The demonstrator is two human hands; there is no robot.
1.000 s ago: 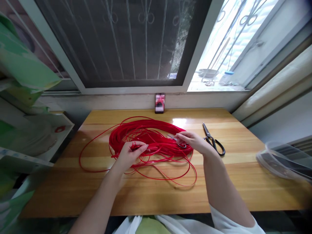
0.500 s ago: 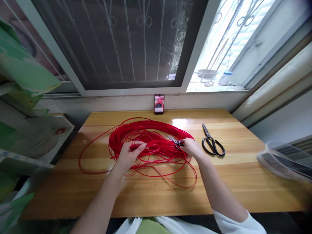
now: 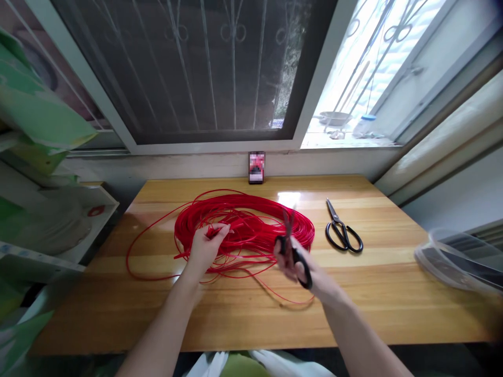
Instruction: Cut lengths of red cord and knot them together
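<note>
A large loose coil of thin red cord (image 3: 251, 209) lies on the wooden table. Over its left side, my left hand (image 3: 207, 242) is closed on a bunch of red strands (image 3: 237, 226), whose ends stick out past the thumb and below the wrist side. My right hand (image 3: 291, 259) grips black-handled scissors (image 3: 288, 238) at the coil's front right, blades pointing up and slightly apart; motion blurs them. To the right a second pair of black-handled scissors (image 3: 341, 230) lies flat on the table, untouched.
A phone (image 3: 257, 167) stands upright against the wall behind the table (image 3: 251, 324). A clear plastic container (image 3: 456, 262) is at the right edge. A white shelf unit (image 3: 90, 220) stands left, with green cloth (image 3: 35, 104) hanging nearby. Loose loops of cord spread left and front.
My right hand has drawn back toward me from the coil, bringing the scissors up and turning their blades upward. My left hand has shifted slightly left, still holding the red strands.
</note>
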